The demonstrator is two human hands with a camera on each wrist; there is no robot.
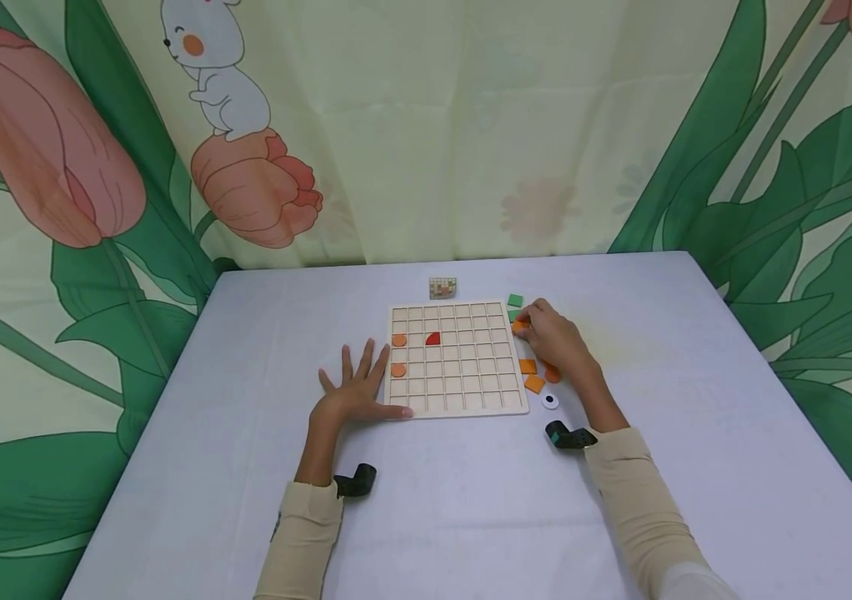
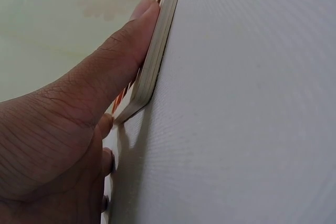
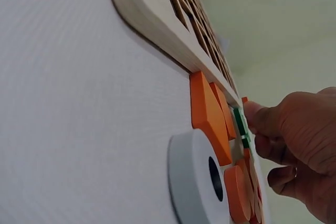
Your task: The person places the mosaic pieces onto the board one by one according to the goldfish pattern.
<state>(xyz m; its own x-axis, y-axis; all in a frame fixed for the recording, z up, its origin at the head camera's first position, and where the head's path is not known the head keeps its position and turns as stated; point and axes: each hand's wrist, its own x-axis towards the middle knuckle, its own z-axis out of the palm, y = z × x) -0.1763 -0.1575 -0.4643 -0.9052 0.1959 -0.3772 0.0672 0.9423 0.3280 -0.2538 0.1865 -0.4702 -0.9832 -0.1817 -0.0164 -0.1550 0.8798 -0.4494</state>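
Note:
A wooden grid board (image 1: 463,386) lies on the table, with two orange round pieces in its left column and a red quarter-round piece (image 1: 433,338) in a cell near the upper left. My left hand (image 1: 354,396) is spread at the board's lower left corner; its thumb (image 2: 123,45) rests on the front edge and the other fingers fan out beside the left side. Beyond the right edge, my right hand (image 1: 552,335) pinches a small orange piece (image 3: 244,99) between thumb and fingertips, close to the green pieces (image 1: 515,300).
Along the board's right side lie orange square pieces (image 1: 534,383), orange rounded pieces (image 1: 552,374) partly under the right hand, and a white eye-like disc (image 1: 549,402). Behind the board stands a small patterned block (image 1: 443,288). A printed curtain (image 1: 426,133) hangs behind the table.

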